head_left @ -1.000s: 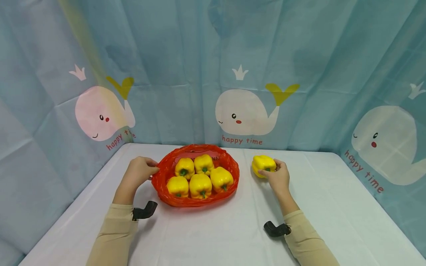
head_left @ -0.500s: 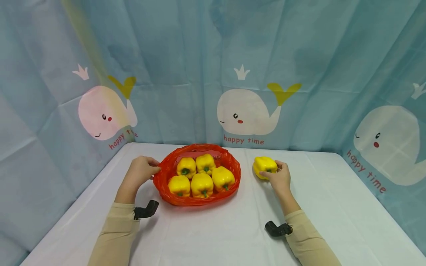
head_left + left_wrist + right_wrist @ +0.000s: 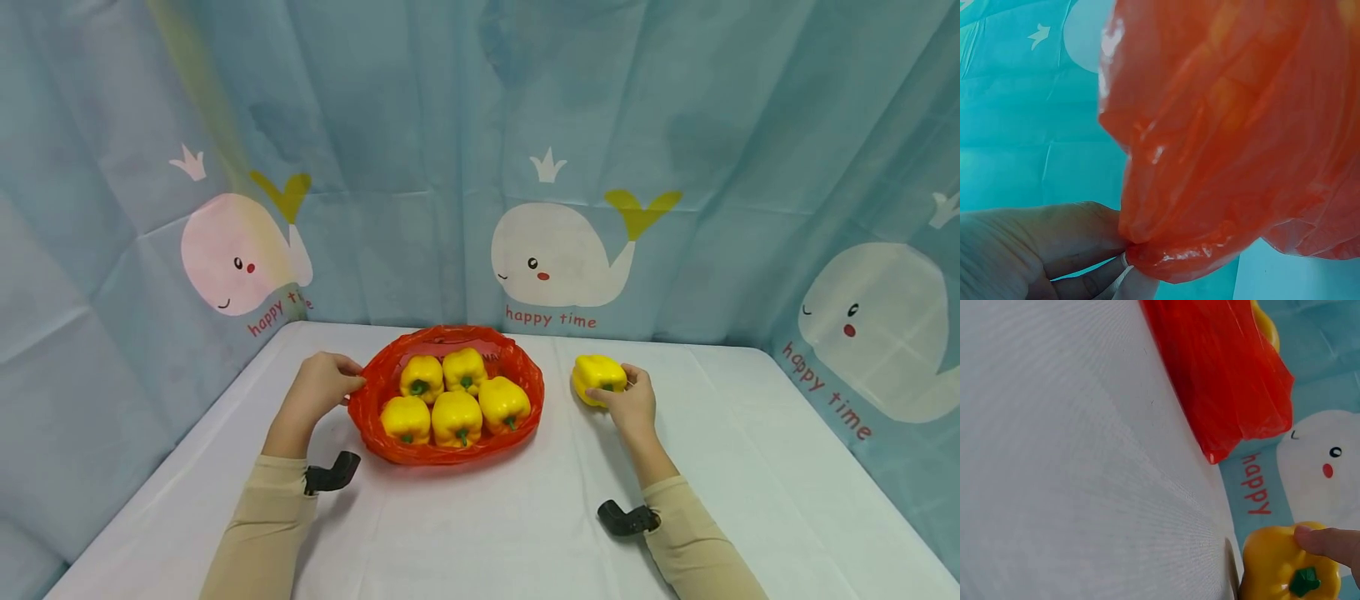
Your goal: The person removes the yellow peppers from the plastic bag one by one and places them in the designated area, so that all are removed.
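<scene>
A red plastic bag stands open on the table with several yellow bell peppers inside. My left hand pinches the bag's left rim between thumb and fingers; the left wrist view shows the fingers at a fold of the red plastic. To the right of the bag, my right hand holds a single yellow bell pepper by its right side. The green stem of that bell pepper shows in the right wrist view, with one finger on its top.
The white-covered table runs up to a blue curtain printed with whales, which also lines both sides. Dark camera mounts sit on the wrists over beige sleeves. A gap of bare tabletop separates the bag from the held pepper.
The whole head view has shifted slightly to the right. Both hands keep their grips, on the bag rim and on the bell pepper, with hardly any other movement.
</scene>
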`<state>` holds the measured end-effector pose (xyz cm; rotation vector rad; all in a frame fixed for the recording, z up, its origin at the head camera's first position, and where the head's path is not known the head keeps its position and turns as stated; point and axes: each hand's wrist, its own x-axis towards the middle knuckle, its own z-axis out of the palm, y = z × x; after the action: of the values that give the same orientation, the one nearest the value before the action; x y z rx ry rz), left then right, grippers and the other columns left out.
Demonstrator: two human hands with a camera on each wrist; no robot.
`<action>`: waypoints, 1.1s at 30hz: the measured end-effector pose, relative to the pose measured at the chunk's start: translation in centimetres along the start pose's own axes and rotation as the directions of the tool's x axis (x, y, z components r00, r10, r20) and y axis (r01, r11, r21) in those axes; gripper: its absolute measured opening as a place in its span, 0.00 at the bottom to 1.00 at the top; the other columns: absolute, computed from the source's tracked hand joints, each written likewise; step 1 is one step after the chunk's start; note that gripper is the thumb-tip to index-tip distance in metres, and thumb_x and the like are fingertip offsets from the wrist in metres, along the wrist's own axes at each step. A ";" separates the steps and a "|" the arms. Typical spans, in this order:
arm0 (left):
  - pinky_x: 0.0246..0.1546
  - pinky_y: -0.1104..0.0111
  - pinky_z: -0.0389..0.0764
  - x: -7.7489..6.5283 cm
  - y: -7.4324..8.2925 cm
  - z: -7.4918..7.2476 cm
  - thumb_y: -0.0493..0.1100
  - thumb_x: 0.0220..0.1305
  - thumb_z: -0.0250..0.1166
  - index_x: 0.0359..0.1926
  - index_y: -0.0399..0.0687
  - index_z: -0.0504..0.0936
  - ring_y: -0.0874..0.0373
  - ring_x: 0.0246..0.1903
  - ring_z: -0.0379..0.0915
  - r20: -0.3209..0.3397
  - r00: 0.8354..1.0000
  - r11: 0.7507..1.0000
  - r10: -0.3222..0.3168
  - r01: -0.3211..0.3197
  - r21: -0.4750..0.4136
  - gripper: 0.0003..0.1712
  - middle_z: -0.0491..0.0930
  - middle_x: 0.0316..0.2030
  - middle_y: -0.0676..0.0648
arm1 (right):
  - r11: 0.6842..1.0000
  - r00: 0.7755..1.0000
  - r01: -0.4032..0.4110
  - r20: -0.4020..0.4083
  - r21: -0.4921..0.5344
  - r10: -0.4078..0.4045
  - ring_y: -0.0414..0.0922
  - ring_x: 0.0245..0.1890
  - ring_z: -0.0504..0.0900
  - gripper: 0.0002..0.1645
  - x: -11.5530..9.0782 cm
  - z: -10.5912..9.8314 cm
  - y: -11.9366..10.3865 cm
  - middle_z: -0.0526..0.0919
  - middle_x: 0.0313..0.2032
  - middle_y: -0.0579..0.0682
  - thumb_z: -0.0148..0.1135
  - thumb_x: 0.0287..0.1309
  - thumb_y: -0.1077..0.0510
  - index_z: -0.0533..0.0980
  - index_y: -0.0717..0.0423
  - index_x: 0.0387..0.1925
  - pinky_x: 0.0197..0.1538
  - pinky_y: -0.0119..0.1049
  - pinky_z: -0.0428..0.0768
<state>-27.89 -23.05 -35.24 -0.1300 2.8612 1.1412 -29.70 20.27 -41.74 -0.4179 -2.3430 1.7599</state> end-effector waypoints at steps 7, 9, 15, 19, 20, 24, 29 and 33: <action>0.45 0.57 0.88 0.1 0.2 0.0 0.41 0.67 0.62 0.53 0.32 0.82 0.50 0.36 0.82 -0.006 1.000 1.000 0.006 -0.006 0.004 0.18 0.83 0.47 0.33 | 1.000 1.000 0.003 0.008 -0.017 -0.003 0.60 0.75 0.58 0.50 0.1 -0.2 -0.1 0.58 0.73 0.67 0.70 0.56 0.64 0.51 0.69 0.72 0.78 0.49 0.58; 0.44 0.58 0.88 0.2 0.2 0.1 0.40 0.67 0.62 0.52 0.32 0.82 0.50 0.36 0.81 -0.006 1.000 1.000 0.009 -0.009 0.004 0.18 0.83 0.47 0.33 | 1.000 1.000 -0.002 0.006 -0.025 0.003 0.60 0.74 0.58 0.50 0.1 -0.2 -0.1 0.58 0.73 0.67 0.70 0.56 0.64 0.51 0.68 0.72 0.78 0.49 0.58; 0.45 0.58 0.88 0.2 0.3 0.2 0.40 0.67 0.63 0.52 0.32 0.82 0.50 0.37 0.82 -0.004 1.000 1.000 0.003 -0.003 0.004 0.18 0.83 0.47 0.33 | 0.999 1.000 -0.015 0.013 -0.042 0.016 0.61 0.74 0.57 0.51 0.0 -0.3 -0.2 0.57 0.73 0.68 0.70 0.56 0.63 0.51 0.68 0.73 0.77 0.50 0.58; 0.45 0.58 0.88 0.2 0.3 0.3 0.40 0.67 0.63 0.52 0.32 0.82 0.50 0.37 0.82 0.001 1.000 1.000 0.004 -0.004 0.001 0.18 0.83 0.47 0.33 | 0.999 1.000 -0.021 0.010 -0.044 0.021 0.61 0.74 0.58 0.50 0.1 -0.3 -0.1 0.58 0.73 0.68 0.70 0.56 0.62 0.51 0.69 0.73 0.77 0.50 0.59; 0.44 0.58 0.88 0.2 0.3 0.3 0.40 0.67 0.63 0.52 0.32 0.82 0.50 0.37 0.82 0.004 1.000 1.000 0.006 -0.006 0.000 0.18 0.83 0.47 0.33 | 0.999 1.000 -0.022 0.007 -0.047 0.022 0.61 0.74 0.59 0.50 0.1 -0.3 -0.1 0.58 0.72 0.68 0.70 0.56 0.62 0.52 0.69 0.73 0.77 0.50 0.60; 0.44 0.58 0.88 0.2 0.2 0.3 0.40 0.67 0.63 0.53 0.32 0.81 0.50 0.37 0.82 0.011 1.000 1.000 0.003 -0.003 0.001 0.18 0.83 0.47 0.33 | 0.999 1.000 -0.018 0.007 -0.047 0.019 0.61 0.73 0.60 0.49 0.1 -0.3 0.0 0.60 0.72 0.68 0.70 0.56 0.61 0.53 0.70 0.72 0.76 0.50 0.62; 0.45 0.57 0.88 0.1 0.1 0.1 0.40 0.67 0.62 0.52 0.32 0.81 0.50 0.37 0.82 0.005 1.000 1.000 0.006 -0.006 0.008 0.18 0.83 0.46 0.33 | 0.999 1.000 -0.016 0.008 -0.046 0.016 0.61 0.73 0.60 0.48 0.1 -0.2 -0.2 0.61 0.72 0.68 0.70 0.56 0.61 0.55 0.70 0.72 0.76 0.49 0.63; 0.45 0.57 0.88 0.0 0.2 0.1 0.40 0.67 0.62 0.53 0.32 0.81 0.50 0.37 0.82 0.003 1.000 1.000 0.012 -0.012 0.006 0.18 0.83 0.46 0.33 | 0.998 1.000 -0.020 0.007 -0.053 0.020 0.61 0.73 0.61 0.48 0.1 -0.2 -0.4 0.61 0.72 0.67 0.69 0.57 0.60 0.55 0.69 0.72 0.76 0.49 0.63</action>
<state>-27.94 -22.84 -35.19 -0.1113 2.8663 1.1344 -29.78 20.34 -41.29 -0.4448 -2.4037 1.7136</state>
